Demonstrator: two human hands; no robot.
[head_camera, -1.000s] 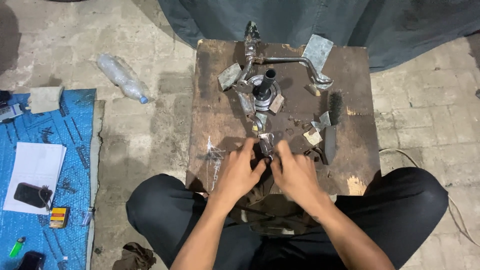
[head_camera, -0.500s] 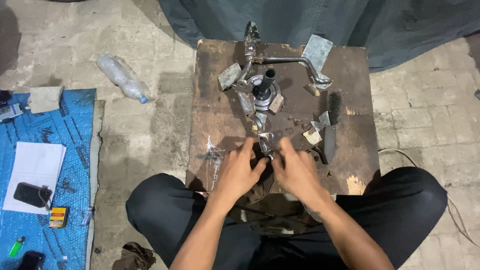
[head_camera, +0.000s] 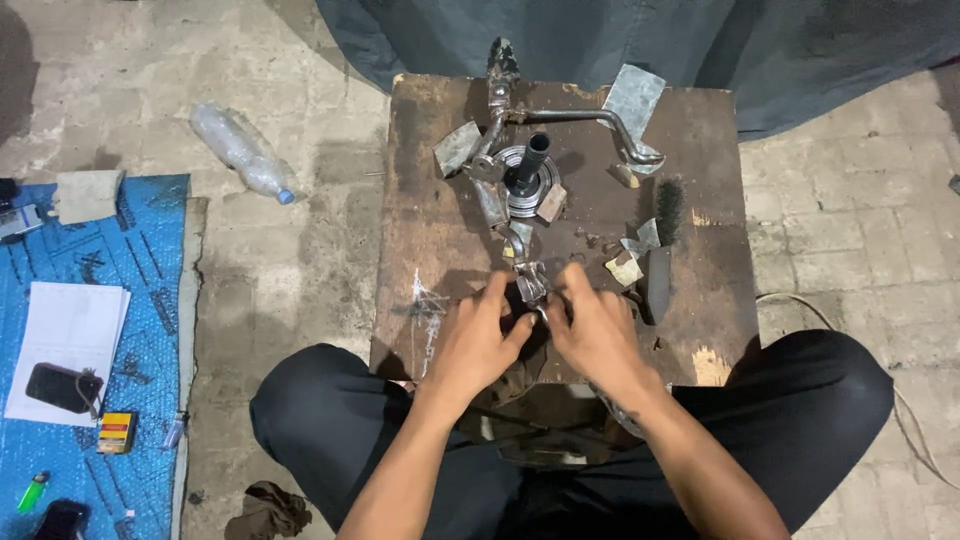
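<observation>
**Both hands closed on a small metal part at the near edge of the work table**

At the bottom of the frame sit the person's dark-trousered knees, either side of a worn wooden table (head_camera: 440, 210) that fills the centre. Just above the knees, at the table's near edge, the left hand (head_camera: 478, 345) and the right hand (head_camera: 597, 335) meet. Their fingers are curled inward and pinch a small shiny metal part (head_camera: 530, 285) between them, at mid-frame slightly below centre; the fingertips hide its lower end, so its full shape cannot be told.

Just right of the right hand lie a dark flat blade-like piece (head_camera: 657, 283) and a pale scrap (head_camera: 627, 268). A wire brush (head_camera: 668, 208) lies a little farther up on the right side.

Farther up the table, above the hands, stands a round ribbed metal disc with a dark shaft (head_camera: 527, 178) rising from its middle. A bent metal rod (head_camera: 575, 118) runs across the upper part of the table towards a grey metal plate (head_camera: 632, 98) at upper right. A smaller grey wedge (head_camera: 457, 148) lies left of the disc.

Off the table, on the paved floor at upper left, lies an empty plastic bottle (head_camera: 242, 152). At far left a blue mat (head_camera: 95, 340) carries white paper (head_camera: 68, 345), a dark phone (head_camera: 62, 387), a small yellow box (head_camera: 118, 432) and a green lighter (head_camera: 33, 491). Dark cloth (head_camera: 640, 40) hangs along the top edge.
</observation>
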